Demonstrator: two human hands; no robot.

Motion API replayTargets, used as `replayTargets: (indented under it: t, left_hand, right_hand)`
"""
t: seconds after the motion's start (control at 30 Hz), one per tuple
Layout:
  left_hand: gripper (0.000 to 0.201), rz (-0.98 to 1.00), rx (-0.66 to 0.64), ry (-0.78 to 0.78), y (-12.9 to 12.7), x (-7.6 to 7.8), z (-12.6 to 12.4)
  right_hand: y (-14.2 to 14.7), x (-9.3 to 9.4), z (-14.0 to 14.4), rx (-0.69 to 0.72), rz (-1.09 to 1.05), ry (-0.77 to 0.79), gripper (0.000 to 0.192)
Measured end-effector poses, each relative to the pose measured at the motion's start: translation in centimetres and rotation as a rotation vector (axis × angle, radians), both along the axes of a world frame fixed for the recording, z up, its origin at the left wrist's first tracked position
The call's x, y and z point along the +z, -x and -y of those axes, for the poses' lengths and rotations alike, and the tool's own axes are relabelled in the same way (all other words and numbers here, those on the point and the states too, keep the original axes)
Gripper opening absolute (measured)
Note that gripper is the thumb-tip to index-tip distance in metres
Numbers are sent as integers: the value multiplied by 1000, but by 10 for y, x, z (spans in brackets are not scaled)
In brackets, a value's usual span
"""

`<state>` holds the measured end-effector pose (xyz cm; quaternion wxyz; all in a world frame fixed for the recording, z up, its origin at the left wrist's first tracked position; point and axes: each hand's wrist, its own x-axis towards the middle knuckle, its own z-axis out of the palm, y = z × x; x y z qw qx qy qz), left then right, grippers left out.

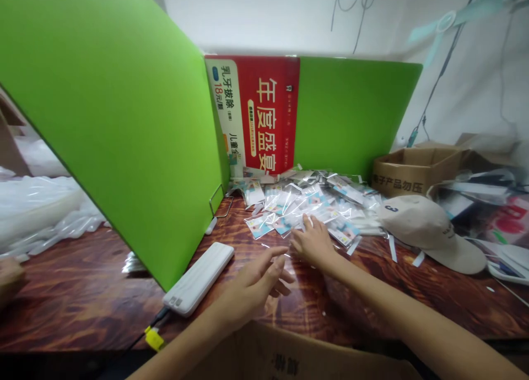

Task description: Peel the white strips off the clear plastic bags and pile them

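Note:
My right hand (313, 240) lies at the near edge of a heap of clear plastic packets (285, 204). Its fingers are apart and touch the film; no firm grip on any packet shows. Blue, white and yellow printed cards can be seen inside the packets. Just left of it, above the brown wood-grain table (264, 245), my left hand (260, 275) hovers with bent, parted fingers and nothing in them. Below both hands stands an open cardboard box (297, 352) at the table's front edge; its inside is mostly out of sight.
Green panels (136, 121) and a red printed panel (268, 110) wall off the left and back. A white power bank (200, 278) with a cable lies at left. Rightward are a beige cap (425, 231) and a carton (417, 168). Another person's hand (10, 278) shows far left.

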<state>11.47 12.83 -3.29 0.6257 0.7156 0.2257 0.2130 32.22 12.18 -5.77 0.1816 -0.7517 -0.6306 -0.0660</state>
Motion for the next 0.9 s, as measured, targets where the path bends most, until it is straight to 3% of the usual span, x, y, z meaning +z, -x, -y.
replayTargets:
  t: [0.17, 0.33, 0.47, 0.6, 0.67, 0.73, 0.8, 0.9]
  left_hand:
    - [60, 4, 80, -9, 1, 0, -3]
    - [53, 36, 148, -126, 2, 3, -5]
    - [65, 53, 291, -266, 5, 3, -8]
    - [90, 93, 386, -421, 10, 8, -6]
    - [87, 146, 319, -470, 13, 12, -3]
    - [70, 209, 160, -528, 16, 15, 1]
    - [57, 267, 23, -640, 16, 14, 3]
    - [57, 300, 66, -846, 15, 9, 0]
  right_hand:
    - [-15, 9, -23, -56, 221, 40, 24]
    - [-34, 34, -17, -12, 266, -166, 13]
    - [-24, 66, 9, 115, 214, -402, 24]
    - [19, 92, 59, 319, 167, -584, 16]
    - [43, 99, 86, 520, 96, -672, 25]
    - [61, 101, 110, 622, 110, -678, 36]
    - [70, 98, 128, 615, 200, -755, 36]
    - [70, 87, 144, 518, 311, -887, 31]
